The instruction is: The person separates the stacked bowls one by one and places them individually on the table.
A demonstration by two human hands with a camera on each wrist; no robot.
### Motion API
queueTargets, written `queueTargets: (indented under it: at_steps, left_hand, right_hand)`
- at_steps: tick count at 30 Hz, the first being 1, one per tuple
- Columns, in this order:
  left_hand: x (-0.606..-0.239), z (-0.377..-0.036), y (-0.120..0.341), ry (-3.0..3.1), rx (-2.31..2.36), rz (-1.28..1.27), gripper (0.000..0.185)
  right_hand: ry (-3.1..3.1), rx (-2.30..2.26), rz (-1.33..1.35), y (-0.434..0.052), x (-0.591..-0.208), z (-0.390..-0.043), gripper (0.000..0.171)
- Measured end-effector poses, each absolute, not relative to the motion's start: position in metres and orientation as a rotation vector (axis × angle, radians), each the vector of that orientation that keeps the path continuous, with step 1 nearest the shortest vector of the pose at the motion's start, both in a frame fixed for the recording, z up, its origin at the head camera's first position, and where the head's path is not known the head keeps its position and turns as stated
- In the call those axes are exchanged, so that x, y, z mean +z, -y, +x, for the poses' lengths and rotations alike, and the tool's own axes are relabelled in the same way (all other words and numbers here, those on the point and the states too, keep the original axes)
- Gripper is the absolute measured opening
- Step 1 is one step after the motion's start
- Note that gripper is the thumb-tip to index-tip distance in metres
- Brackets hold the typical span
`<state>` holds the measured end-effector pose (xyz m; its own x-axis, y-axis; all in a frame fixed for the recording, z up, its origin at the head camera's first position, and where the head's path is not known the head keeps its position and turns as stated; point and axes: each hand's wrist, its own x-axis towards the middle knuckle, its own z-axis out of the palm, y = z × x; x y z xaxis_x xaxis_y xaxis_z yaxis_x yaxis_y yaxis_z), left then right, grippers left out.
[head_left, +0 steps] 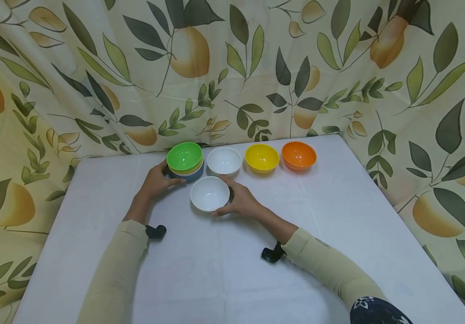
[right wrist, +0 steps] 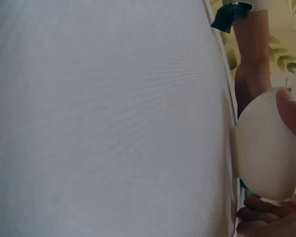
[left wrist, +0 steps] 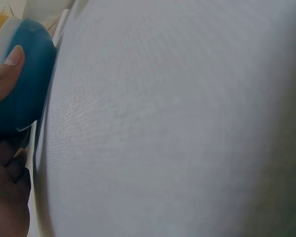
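Observation:
At the back left of the table, my left hand (head_left: 155,182) holds the side of a stack of nested bowls. A green bowl (head_left: 184,155) tops it, yellow and white rims show below, and a blue bowl (left wrist: 33,81) forms the bottom. The left thumb lies along the blue bowl in the left wrist view. My right hand (head_left: 240,198) grips a white bowl (head_left: 209,193) from its right side, just in front of the row. In the right wrist view, the thumb is at the bowl's rim and the other fingers are on its far side.
Right of the stack, a second white bowl (head_left: 224,161), a yellow bowl (head_left: 262,157) and an orange bowl (head_left: 299,155) line the table's back edge. A white cloth covers the table (head_left: 216,270). Behind it hangs a leaf-and-fruit curtain (head_left: 248,103).

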<state>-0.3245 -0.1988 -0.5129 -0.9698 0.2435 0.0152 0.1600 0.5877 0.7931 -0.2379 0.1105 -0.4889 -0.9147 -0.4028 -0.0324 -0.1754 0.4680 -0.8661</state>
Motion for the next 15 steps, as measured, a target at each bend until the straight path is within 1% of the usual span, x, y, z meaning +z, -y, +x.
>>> queueTargets:
  at_steps: [7, 15]
  left_hand:
    - [-0.5140, -0.3254, 0.2000, -2.711, 1.348, 0.351, 0.106]
    - [-0.5142, -0.3258, 0.2007, -2.706, 1.343, 0.360, 0.108]
  right_hand:
    - [-2.482, -1.393, -0.487, -0.1086, -0.4882, -0.2363, 0.123]
    - [-2.499, -1.381, -0.504, -0.1092, -0.4877, -0.2357, 0.124]
